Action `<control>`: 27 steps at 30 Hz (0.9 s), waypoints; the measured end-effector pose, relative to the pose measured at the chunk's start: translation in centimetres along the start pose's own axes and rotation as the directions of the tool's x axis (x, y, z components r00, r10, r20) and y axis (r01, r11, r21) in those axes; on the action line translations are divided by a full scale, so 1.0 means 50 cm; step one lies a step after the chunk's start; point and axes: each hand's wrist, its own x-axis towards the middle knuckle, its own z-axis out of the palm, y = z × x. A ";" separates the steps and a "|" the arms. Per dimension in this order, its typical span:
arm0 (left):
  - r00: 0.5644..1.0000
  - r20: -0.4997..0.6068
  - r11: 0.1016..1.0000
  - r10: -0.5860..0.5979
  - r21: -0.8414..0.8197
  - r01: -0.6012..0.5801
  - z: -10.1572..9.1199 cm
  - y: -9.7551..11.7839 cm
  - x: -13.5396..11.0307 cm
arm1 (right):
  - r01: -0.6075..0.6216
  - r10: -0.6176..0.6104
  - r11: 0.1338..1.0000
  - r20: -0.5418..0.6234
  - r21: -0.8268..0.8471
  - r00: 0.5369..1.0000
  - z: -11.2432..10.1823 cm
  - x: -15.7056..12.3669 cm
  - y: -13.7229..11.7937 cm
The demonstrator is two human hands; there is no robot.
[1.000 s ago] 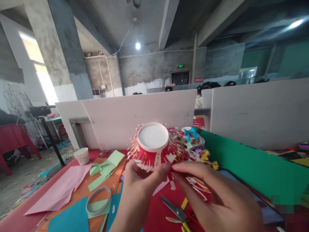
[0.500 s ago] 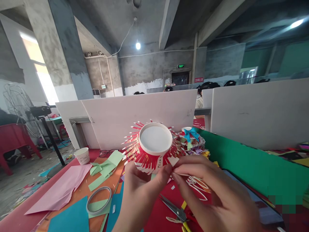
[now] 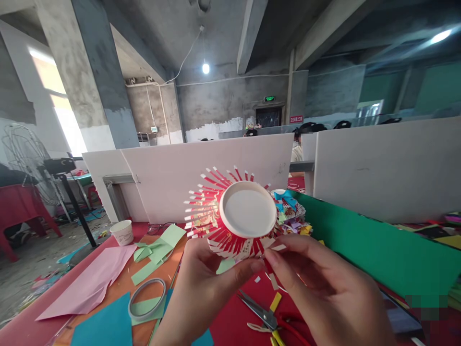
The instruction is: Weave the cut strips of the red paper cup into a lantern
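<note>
A red paper cup [image 3: 236, 216] with its wall cut into many thin strips is held upside down above the table, its white bottom tilted toward me. My left hand [image 3: 205, 293] grips the fringed wall from below, thumb pressed on the strips. My right hand [image 3: 324, 288] pinches one strip at the cup's lower right edge between thumb and forefinger. Behind the cup stands another decorated cup with a blue bow [image 3: 288, 204].
Scissors [image 3: 261, 315] lie on the red table below my hands. Pink [image 3: 90, 281], green [image 3: 158, 250] and blue [image 3: 104, 327] paper sheets and a tape roll [image 3: 146, 300] lie at left, with a white paper cup [image 3: 122, 232]. White partitions [image 3: 201, 170] and a green board [image 3: 374, 250] fence the table.
The cup has been turned and tilted so its bottom faces me more, its strips fanning out upward. My right hand has shifted to another strip.
</note>
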 end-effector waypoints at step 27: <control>0.984 -0.171 0.967 -0.048 -0.253 0.003 0.012 -0.034 -0.001 | -0.332 0.336 0.915 0.022 0.228 0.942 -0.018 0.015 0.031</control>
